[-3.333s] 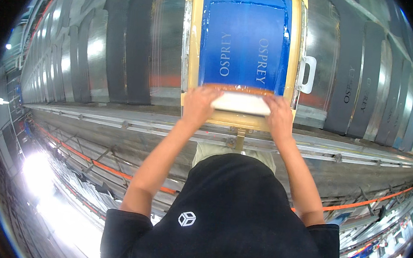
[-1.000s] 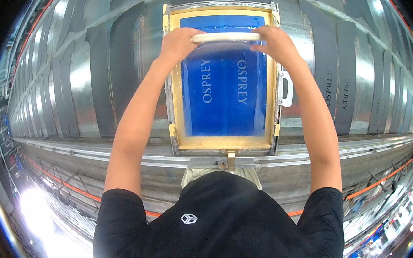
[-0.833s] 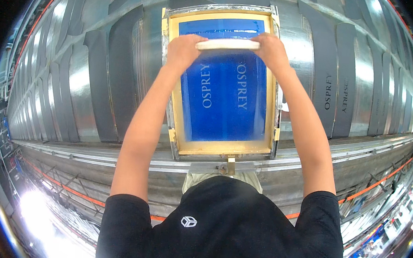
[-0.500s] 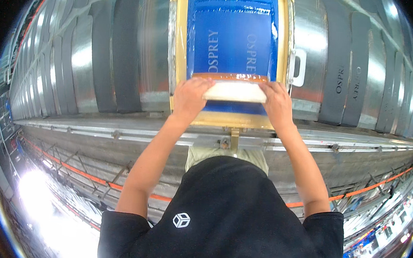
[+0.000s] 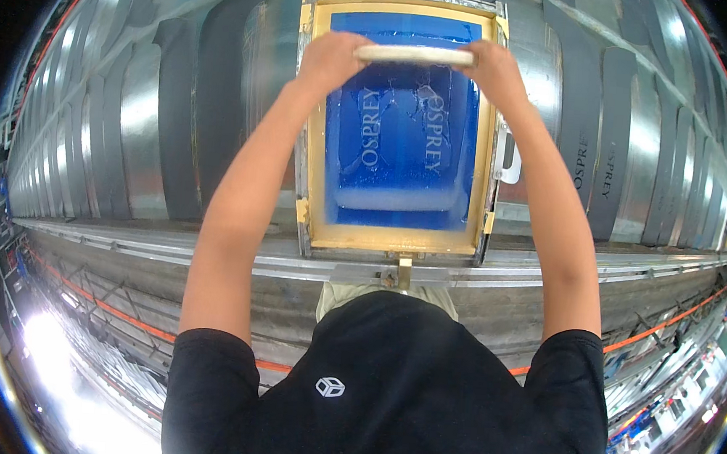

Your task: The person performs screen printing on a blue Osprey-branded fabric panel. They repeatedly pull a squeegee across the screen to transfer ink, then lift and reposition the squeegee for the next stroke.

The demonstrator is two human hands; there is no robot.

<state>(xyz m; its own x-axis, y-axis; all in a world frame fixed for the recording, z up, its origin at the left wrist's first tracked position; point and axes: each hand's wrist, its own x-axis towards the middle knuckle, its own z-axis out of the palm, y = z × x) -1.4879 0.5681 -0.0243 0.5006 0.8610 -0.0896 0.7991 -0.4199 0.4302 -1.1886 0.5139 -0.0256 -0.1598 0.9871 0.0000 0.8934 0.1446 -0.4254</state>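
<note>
Off-white squeegee (image 5: 416, 55), toward 12 o'clock of blue screen (image 5: 400, 158): ends held by left hand (image 5: 329, 62), right hand (image 5: 496, 73); judged stiff, best gripped there.

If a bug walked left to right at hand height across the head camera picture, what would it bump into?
Long dark grey flat strips on the left, the person's bare left hand, a straight cream-coloured bar, the bare right hand, long dark grey flat strips on the right.
</note>
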